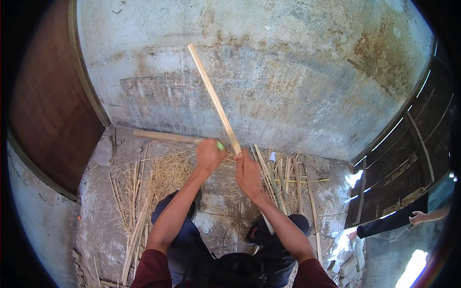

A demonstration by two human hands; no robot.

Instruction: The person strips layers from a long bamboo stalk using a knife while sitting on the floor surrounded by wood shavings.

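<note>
A long, pale bamboo strip (211,90) slants up and to the left in front of the wall. My right hand (248,175) is closed around its lower end. Just left of that end, my left hand (210,156) is in a fist. A small bright green thing (220,145) shows at the fist's edge, like the end of a handle; the rest is hidden by the fingers. The fist is close to the strip, and I cannot tell whether what it holds touches it.
Curly shavings (169,173) and loose strips (137,192) lie on the floor at left. More strips (283,180) lie at right. A pole (165,136) lies along the stained wall (288,72). Another person's hand (418,218) shows at far right, near dark boards (398,158).
</note>
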